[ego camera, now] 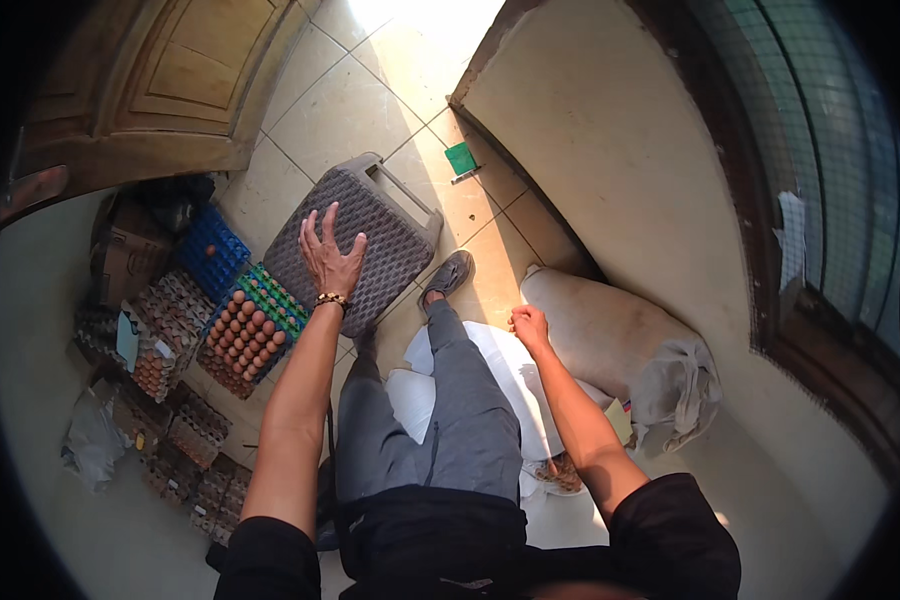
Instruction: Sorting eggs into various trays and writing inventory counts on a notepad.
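My left hand (333, 262) is held over a dark, woven-textured plastic stool (390, 247) with its fingers spread and nothing in it; whether it touches the top I cannot tell. The stool has a lighter frame with an opening at one end. My right hand (529, 325), fingers curled, is beside a large full sack (607, 322), and I see nothing in its grasp. Brown eggs (244, 334) fill the top tray of a stack just left of my left forearm, with green egg trays (274, 300) beside them.
A blue egg tray (214, 247) and more stacked cartons (169, 322) line the left wall. White sacks (495, 352) lie around my legs. A wooden door (187, 75) stands upper left. A small green object (461, 159) is on the tiled floor (330, 90).
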`<state>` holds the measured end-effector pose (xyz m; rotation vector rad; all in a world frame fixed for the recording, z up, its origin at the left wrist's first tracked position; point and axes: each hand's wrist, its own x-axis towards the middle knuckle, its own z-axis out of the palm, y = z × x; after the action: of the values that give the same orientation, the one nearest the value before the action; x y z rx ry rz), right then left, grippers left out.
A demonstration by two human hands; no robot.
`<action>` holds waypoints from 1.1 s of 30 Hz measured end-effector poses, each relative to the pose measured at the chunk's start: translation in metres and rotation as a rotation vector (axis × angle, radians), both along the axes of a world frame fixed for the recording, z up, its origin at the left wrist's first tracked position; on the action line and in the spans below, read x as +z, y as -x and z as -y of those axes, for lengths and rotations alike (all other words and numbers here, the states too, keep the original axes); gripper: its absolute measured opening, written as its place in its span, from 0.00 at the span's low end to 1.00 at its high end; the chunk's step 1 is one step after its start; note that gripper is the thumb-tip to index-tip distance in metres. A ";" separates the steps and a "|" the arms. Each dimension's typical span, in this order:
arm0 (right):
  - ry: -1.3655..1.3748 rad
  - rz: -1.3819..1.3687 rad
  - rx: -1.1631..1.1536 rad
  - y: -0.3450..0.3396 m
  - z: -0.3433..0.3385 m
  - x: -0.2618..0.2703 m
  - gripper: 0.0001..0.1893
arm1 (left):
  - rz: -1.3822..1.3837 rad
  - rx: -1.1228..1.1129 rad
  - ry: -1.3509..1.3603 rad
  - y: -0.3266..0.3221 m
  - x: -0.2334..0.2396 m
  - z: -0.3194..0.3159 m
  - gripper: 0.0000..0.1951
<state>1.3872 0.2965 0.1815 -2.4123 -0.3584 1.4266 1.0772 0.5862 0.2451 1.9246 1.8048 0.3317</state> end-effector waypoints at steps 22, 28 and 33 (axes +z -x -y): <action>0.007 0.116 -0.301 -0.042 -0.321 -0.450 0.13 | -0.174 -0.159 -0.267 -0.022 -0.105 -0.006 0.41; -0.002 0.041 -0.036 -0.061 -0.212 -0.358 0.07 | -0.134 -0.136 -0.306 -0.039 -0.114 -0.006 0.37; 0.089 0.016 0.073 -0.024 -0.090 -0.206 0.11 | -0.215 -0.173 -0.352 -0.021 -0.106 -0.002 0.35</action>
<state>1.4109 0.3869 -0.0246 -2.5070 -0.3986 1.4845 1.0978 0.5886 0.1395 2.4246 1.7867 0.4194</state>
